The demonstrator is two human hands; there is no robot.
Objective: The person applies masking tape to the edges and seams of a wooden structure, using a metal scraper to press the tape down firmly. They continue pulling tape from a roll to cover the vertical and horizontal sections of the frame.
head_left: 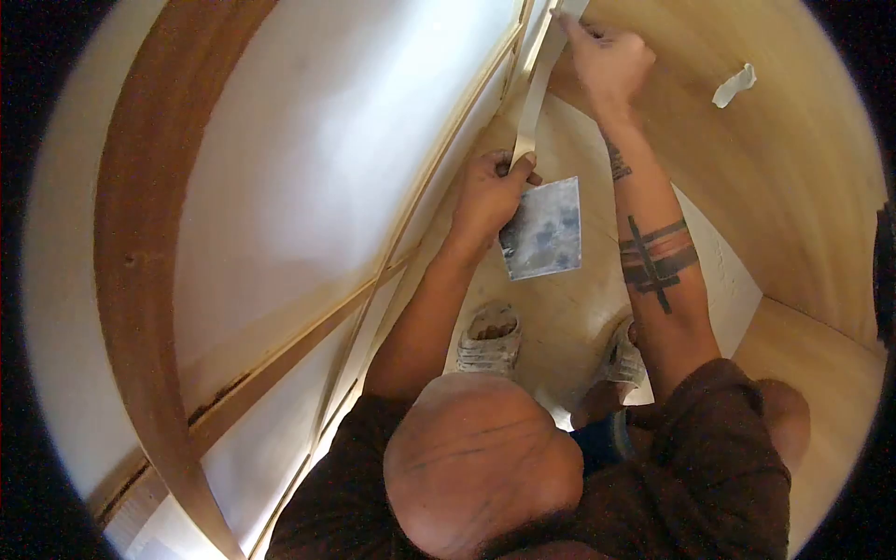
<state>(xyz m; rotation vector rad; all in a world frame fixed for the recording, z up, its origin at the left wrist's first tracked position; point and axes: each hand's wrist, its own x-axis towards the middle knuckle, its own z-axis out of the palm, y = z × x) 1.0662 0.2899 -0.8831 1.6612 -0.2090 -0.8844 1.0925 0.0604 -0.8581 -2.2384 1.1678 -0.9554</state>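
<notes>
A long pale strip of tape [536,103] stretches between my two hands beside the framed white panel. My left hand [490,194] is closed, its thumb and fingers pinching the strip's lower end. A flat, smeared grey rectangular plate [546,231], like a scraper blade, juts out from under the same hand; how it is gripped is hidden. Higher up, near the top edge of the view, my right hand [613,67] is closed, with its index finger and thumb at the strip's upper part.
White panels [308,140] with wooden framing and a curved brown beam [140,215] stand on the left. On the right rises a plywood wall [803,187] with a crumpled pale scrap [735,86] on it. My dusty sandals [490,350] rest on the wooden floor [551,322].
</notes>
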